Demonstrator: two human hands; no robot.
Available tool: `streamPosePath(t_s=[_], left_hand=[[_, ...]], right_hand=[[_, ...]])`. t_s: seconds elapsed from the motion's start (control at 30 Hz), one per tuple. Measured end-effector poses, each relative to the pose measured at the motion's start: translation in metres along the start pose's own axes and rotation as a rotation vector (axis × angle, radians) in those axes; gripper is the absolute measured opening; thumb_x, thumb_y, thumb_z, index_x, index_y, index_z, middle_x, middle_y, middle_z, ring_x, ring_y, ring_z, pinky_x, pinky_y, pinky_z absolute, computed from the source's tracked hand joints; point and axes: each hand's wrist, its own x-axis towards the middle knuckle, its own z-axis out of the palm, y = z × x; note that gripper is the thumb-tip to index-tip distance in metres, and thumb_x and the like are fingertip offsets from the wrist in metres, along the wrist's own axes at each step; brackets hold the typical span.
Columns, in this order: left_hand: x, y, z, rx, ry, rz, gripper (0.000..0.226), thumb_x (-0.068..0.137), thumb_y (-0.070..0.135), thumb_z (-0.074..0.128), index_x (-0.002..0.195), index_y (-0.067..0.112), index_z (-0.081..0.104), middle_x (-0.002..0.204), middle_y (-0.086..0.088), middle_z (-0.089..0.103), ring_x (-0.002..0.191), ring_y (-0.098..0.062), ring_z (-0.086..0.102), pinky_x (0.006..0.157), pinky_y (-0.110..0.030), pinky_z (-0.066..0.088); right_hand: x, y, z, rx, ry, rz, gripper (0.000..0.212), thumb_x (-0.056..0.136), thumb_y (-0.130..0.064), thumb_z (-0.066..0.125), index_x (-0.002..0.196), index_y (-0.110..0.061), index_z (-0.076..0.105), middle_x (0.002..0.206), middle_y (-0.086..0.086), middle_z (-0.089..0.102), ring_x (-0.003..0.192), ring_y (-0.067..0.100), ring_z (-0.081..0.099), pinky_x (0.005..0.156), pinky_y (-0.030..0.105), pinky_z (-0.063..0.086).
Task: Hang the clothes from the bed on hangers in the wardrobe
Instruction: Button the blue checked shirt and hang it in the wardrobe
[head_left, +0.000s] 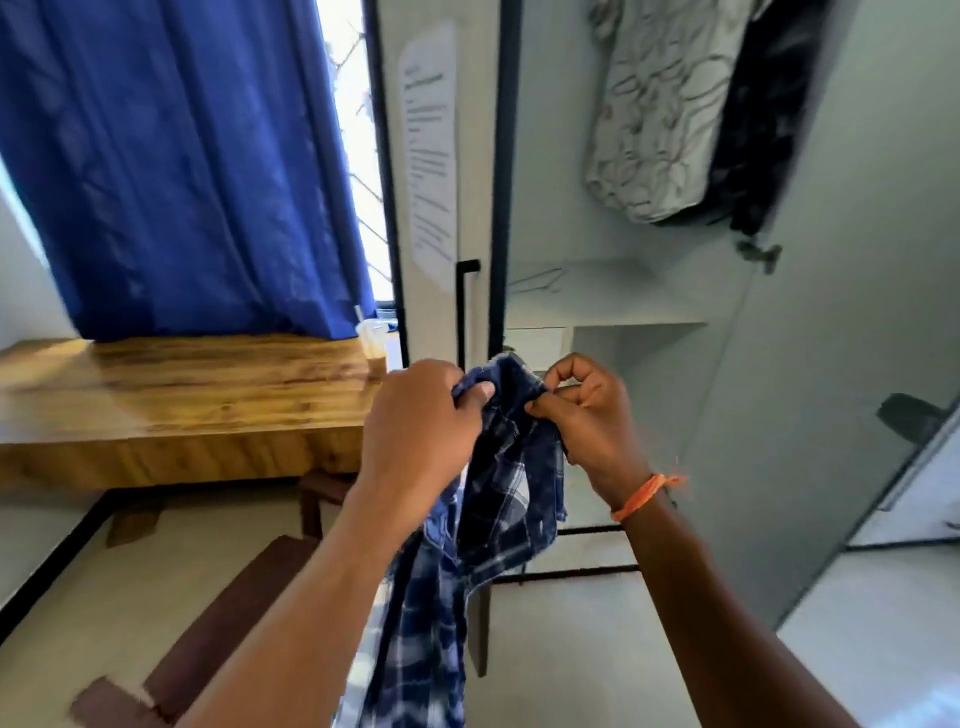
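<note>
A blue and white checked shirt (493, 499) hangs down between my hands in front of the open wardrobe (613, 291). My left hand (415, 421) grips its top edge on the left side. My right hand (587, 415), with an orange thread at the wrist, pinches the same top edge on the right. Inside the wardrobe at the upper right hang a grey patterned garment (654, 119) and a black garment (753, 114). No hanger is visible in my hands, and the bed is out of view.
A wooden desk (182, 395) stands at the left under a blue curtain (176, 166), with a plastic cup (373, 343) at its right end. A brown chair (208, 639) sits below it. The wardrobe door (436, 171) bears a paper sheet.
</note>
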Motion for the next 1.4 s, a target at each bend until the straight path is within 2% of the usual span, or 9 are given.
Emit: streamPosePath(t_s=[0.1,0.2,0.37,0.5,0.7,0.87,1.03,1.23,1.4], left_hand=[[0.004,0.019,0.037,-0.119,-0.047,0.025,0.049,0.09,0.041,0.065,0.056,0.012,0.044,0.049,0.001,0.041,0.047,-0.019,0.041,0.045,-0.03,0.023],[0.017,0.034,0.071,-0.193,-0.079,0.055,0.052,0.091,0.041,0.065,0.057,0.011,0.04,0.049,0.0,0.037,0.046,-0.016,0.034,0.046,-0.032,0.024],[0.053,0.06,0.126,-0.377,-0.123,0.037,0.048,0.093,0.038,0.063,0.058,0.011,0.043,0.05,0.002,0.038,0.045,-0.01,0.032,0.044,-0.023,0.025],[0.097,0.082,0.179,-0.345,-0.111,0.026,0.048,0.095,0.034,0.06,0.057,0.016,0.038,0.049,0.003,0.037,0.044,-0.012,0.03,0.044,-0.024,0.023],[0.181,0.083,0.245,-0.157,0.016,-0.118,0.048,0.095,0.034,0.06,0.056,0.013,0.042,0.048,-0.001,0.042,0.045,-0.017,0.038,0.048,-0.029,0.029],[0.239,0.069,0.277,-0.053,0.084,-0.255,0.049,0.095,0.032,0.061,0.054,0.012,0.042,0.048,-0.003,0.042,0.043,-0.015,0.037,0.047,-0.028,0.028],[0.275,0.047,0.304,-0.016,0.081,-0.356,0.046,0.095,0.035,0.062,0.057,0.01,0.05,0.052,-0.006,0.052,0.048,-0.021,0.05,0.049,-0.029,0.037],[0.344,0.014,0.339,0.009,0.121,-0.343,0.055,0.095,0.034,0.061,0.05,0.017,0.037,0.045,0.0,0.041,0.043,-0.016,0.041,0.045,-0.027,0.024],[0.398,-0.011,0.347,-0.005,0.12,-0.382,0.053,0.096,0.036,0.06,0.052,0.013,0.04,0.046,-0.002,0.043,0.044,-0.017,0.04,0.046,-0.027,0.026]], right_hand=[[0.01,0.014,-0.029,-0.061,0.088,0.007,0.022,0.075,0.009,0.068,0.074,-0.008,0.054,0.062,0.029,0.059,0.046,0.02,0.051,0.044,0.021,0.037],[0.027,0.031,-0.059,-0.071,0.174,0.02,0.024,0.07,0.004,0.068,0.069,-0.017,0.055,0.057,0.01,0.062,0.053,0.022,0.06,0.052,0.029,0.044],[0.076,0.053,-0.111,0.008,0.369,0.045,0.019,0.059,-0.003,0.066,0.067,-0.018,0.057,0.066,0.008,0.058,0.063,0.024,0.054,0.058,0.038,0.045],[0.139,0.077,-0.148,0.076,0.437,0.04,0.02,0.064,0.005,0.066,0.068,-0.013,0.058,0.064,0.005,0.057,0.062,0.021,0.051,0.057,0.035,0.042],[0.243,0.109,-0.178,-0.152,0.073,0.105,0.013,0.076,0.002,0.068,0.075,-0.008,0.059,0.057,0.012,0.059,0.045,0.022,0.05,0.04,0.026,0.038],[0.331,0.139,-0.19,-0.317,-0.171,0.078,0.013,0.08,-0.002,0.071,0.079,-0.009,0.061,0.05,0.005,0.058,0.031,0.015,0.045,0.034,0.019,0.034],[0.391,0.173,-0.179,-0.361,-0.39,0.104,0.013,0.085,-0.012,0.073,0.088,-0.007,0.061,0.056,0.009,0.061,0.036,0.019,0.052,0.036,0.023,0.038],[0.488,0.226,-0.153,-0.421,-0.745,0.198,0.019,0.091,-0.026,0.07,0.098,-0.01,0.062,0.065,0.006,0.065,0.05,0.018,0.061,0.045,0.025,0.047],[0.557,0.252,-0.119,-0.399,-0.726,0.263,0.058,0.09,-0.057,0.061,0.099,0.0,0.065,0.078,0.012,0.068,0.059,0.017,0.063,0.051,0.026,0.048]])
